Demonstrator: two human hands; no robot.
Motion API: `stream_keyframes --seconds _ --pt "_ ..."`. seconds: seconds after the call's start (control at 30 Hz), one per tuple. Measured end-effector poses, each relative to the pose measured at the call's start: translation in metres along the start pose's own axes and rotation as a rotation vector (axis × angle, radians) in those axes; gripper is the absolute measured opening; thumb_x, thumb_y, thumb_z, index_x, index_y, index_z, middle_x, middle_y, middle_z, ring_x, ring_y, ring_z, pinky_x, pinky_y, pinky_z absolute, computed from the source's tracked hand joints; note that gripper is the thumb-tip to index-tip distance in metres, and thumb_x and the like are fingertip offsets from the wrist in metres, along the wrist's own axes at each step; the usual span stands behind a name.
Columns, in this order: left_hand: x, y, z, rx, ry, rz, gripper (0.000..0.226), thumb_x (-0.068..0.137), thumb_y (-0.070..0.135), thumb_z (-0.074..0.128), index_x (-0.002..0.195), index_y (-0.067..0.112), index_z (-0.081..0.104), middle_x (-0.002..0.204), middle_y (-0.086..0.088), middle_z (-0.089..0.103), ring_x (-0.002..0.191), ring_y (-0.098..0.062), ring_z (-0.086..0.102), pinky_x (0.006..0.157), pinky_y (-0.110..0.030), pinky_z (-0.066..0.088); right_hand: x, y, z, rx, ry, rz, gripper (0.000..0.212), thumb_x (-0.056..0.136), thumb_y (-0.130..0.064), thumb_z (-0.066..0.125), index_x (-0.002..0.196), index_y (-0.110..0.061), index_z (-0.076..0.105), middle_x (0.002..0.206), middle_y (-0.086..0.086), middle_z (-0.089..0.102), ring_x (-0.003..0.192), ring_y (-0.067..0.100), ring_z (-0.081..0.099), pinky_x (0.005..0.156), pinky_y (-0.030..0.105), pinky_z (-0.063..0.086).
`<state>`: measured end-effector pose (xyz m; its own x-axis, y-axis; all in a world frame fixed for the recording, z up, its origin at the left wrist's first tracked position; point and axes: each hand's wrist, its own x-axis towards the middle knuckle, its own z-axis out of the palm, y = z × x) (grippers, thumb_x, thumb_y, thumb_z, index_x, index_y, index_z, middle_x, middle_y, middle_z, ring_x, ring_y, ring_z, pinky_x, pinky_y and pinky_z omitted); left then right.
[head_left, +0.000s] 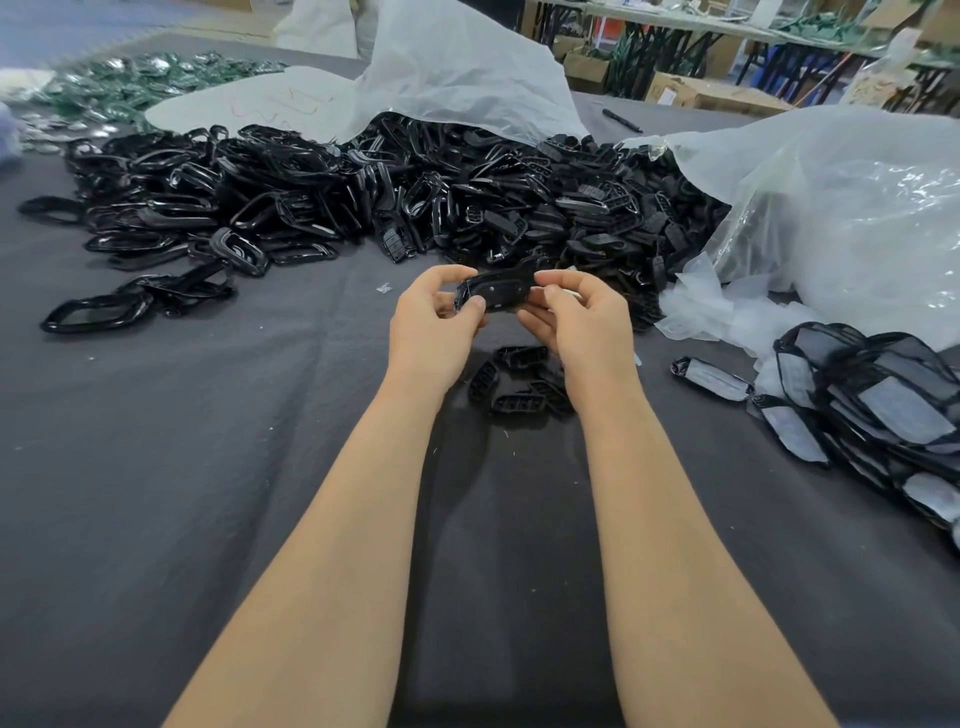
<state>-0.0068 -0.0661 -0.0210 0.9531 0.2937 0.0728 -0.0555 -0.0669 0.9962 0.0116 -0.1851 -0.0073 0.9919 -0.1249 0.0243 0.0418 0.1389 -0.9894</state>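
left grip (431, 317) / right grip (584, 319): both pinching black shell (496, 292) | shell ends hidden under fingers (470, 307)

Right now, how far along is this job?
Seemingly done: the stack of film-covered pieces on the right. In hand: the left hand and right hand pinch one black shell. Left: the large pile of black parts behind, plus a few loose frames near the hands, so most remains.
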Motion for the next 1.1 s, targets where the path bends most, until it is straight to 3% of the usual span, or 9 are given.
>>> stream_keyframes --seconds 0.23,0.33,0.47,0.6,0.73,0.87,1.1 --pt "0.0018 -0.0019 0.0007 -0.018 -0.025 -0.021 0.026 0.09 0.009 0.063 0.088 0.033 0.056 0.079 0.008 0.068 0.076 -0.01 0.064 0.09 -0.035 0.054 0.0002 0.0033 -0.0015 -0.082 -0.006 -0.023 0.013 0.091 -0.001 0.059 0.09 -0.014 0.06 0.085 0.0 0.064 0.07 0.005 0.064 0.066 0.015 0.055" --pt "0.0024 -0.0024 0.0003 -0.027 -0.055 -0.045 0.02 0.09 0.008 0.064 0.091 0.027 0.059 0.082 0.007 0.066 0.076 -0.009 0.063 0.085 -0.029 0.054 -0.0002 0.0044 -0.0009 -0.112 -0.04 -0.027 0.014 0.09 0.0 0.059 0.099 -0.011 0.059 0.086 -0.001 0.064 0.075 0.006 0.062 0.064 0.013 0.053" --pt "0.0035 -0.0024 -0.0014 -0.141 -0.1 -0.087 0.016 0.091 0.004 0.062 0.095 0.019 0.061 0.08 0.003 0.065 0.069 -0.006 0.062 0.073 -0.022 0.052 -0.0002 0.0017 -0.0021 -0.055 -0.073 -0.007 0.017 0.09 -0.002 0.06 0.091 -0.019 0.058 0.086 -0.005 0.064 0.079 0.006 0.061 0.062 0.014 0.05" --pt "0.0035 -0.0016 -0.0012 -0.191 -0.103 -0.11 0.019 0.091 0.002 0.061 0.094 0.02 0.059 0.074 0.003 0.064 0.066 -0.005 0.06 0.071 -0.021 0.051 0.0002 0.0005 -0.0049 -0.018 -0.115 0.023 0.013 0.09 -0.008 0.061 0.092 -0.021 0.061 0.086 -0.005 0.064 0.082 0.007 0.061 0.065 0.017 0.049" --pt "0.0018 -0.0009 -0.0018 -0.12 -0.088 -0.089 0.022 0.09 0.004 0.062 0.09 0.025 0.059 0.071 0.005 0.064 0.065 -0.004 0.061 0.076 -0.026 0.054 0.0011 0.0031 -0.0048 -0.087 -0.098 -0.011 0.01 0.091 -0.007 0.061 0.092 -0.017 0.062 0.083 -0.003 0.065 0.074 0.005 0.062 0.065 0.016 0.051" --pt "-0.0008 0.0013 -0.0013 0.036 -0.067 -0.018 0.024 0.091 0.011 0.063 0.085 0.033 0.056 0.074 0.005 0.065 0.076 -0.013 0.065 0.086 -0.035 0.056 0.0021 0.0069 -0.003 -0.21 -0.028 -0.063 0.013 0.09 -0.005 0.062 0.085 -0.017 0.059 0.081 0.001 0.064 0.069 0.007 0.062 0.066 0.017 0.055" --pt "-0.0022 0.0026 0.0006 0.099 -0.039 0.022 0.017 0.093 0.016 0.06 0.083 0.029 0.055 0.079 0.001 0.067 0.082 -0.02 0.068 0.087 -0.046 0.055 0.0019 0.0059 -0.0031 -0.203 -0.044 -0.038 0.016 0.089 -0.005 0.062 0.084 -0.02 0.06 0.081 0.0 0.065 0.067 0.005 0.063 0.062 0.013 0.053"
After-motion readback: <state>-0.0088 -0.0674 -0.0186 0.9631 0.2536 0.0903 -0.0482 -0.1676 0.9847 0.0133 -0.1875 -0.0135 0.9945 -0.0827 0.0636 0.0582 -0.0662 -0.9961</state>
